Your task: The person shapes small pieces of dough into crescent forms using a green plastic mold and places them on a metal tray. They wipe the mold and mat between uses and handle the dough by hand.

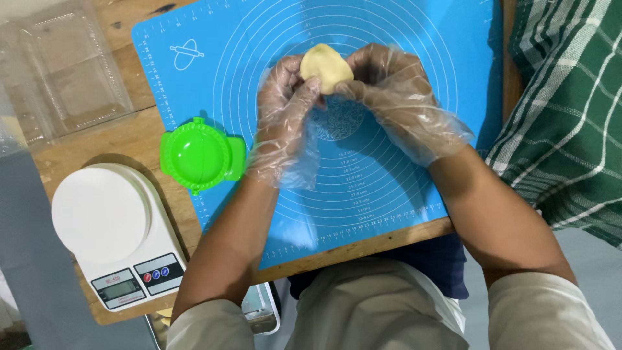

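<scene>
Both my hands wear thin clear plastic gloves and hold one pale yellow piece of dough above the blue silicone baking mat. My left hand pinches the dough's left edge with thumb and fingers. My right hand grips its right edge. The dough is a flattened, folded round lifted off the mat. Its underside is hidden by my fingers.
A closed green plastic dumpling press lies at the mat's left edge. A white kitchen scale sits on the wooden table at lower left. Clear plastic containers stand at upper left. Green checked cloth is at right.
</scene>
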